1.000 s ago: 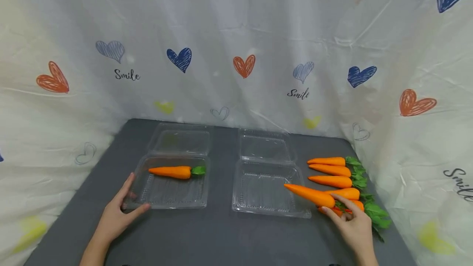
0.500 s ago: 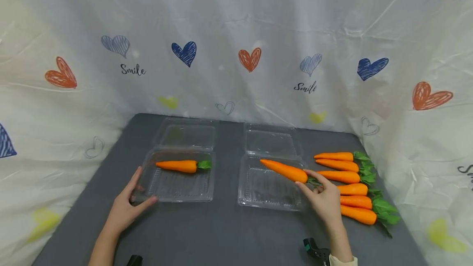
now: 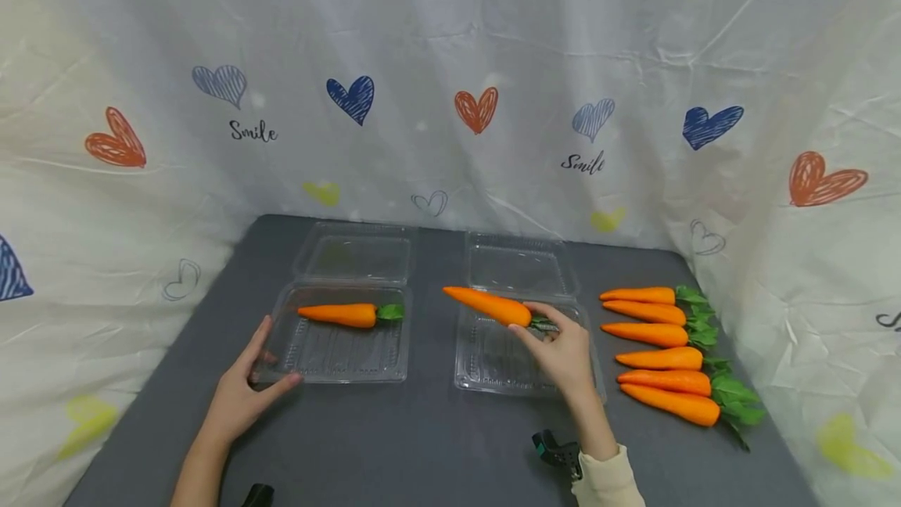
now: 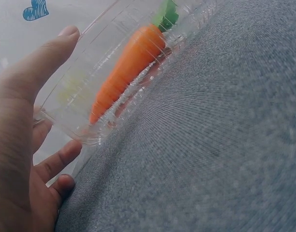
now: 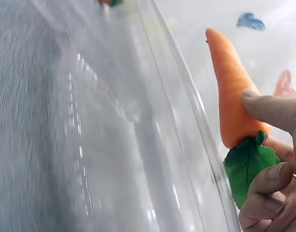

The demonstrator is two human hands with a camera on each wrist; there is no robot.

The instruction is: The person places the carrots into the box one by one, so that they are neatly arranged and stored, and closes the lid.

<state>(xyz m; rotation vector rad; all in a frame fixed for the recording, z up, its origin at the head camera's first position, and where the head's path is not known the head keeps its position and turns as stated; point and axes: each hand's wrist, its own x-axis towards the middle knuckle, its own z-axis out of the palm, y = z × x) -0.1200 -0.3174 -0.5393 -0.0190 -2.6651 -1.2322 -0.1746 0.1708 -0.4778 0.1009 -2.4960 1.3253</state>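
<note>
My right hand [image 3: 559, 344] pinches a carrot [image 3: 489, 305] near its leafy end, above the right clear plastic container [image 3: 461, 370]. The carrot's tip points left. In the right wrist view, thumb and fingers hold the orange body [image 5: 230, 92] just above the green leaves [image 5: 249, 164]. My left hand [image 3: 242, 393] lies spread at the front left corner of the left clear plastic container [image 3: 401, 370], fingers along its left side and thumb in front. Inside that container lies another carrot [image 3: 341, 315], leaves to the right. In the left wrist view, the fingers [image 4: 61, 159] look extended beside the container's corner.
Several carrots [image 3: 665, 358] lie in a column at the right of the grey table [image 3: 394, 444], leaves to the right. Both containers' lids [image 3: 359, 257] are folded back behind them. A white curtain [image 3: 422, 45] printed with hearts hangs around the table.
My right hand has lifted the carrot from the pile on the right and carried it left over the right container. The left hand has stayed by the left container. The head view has shifted slightly.
</note>
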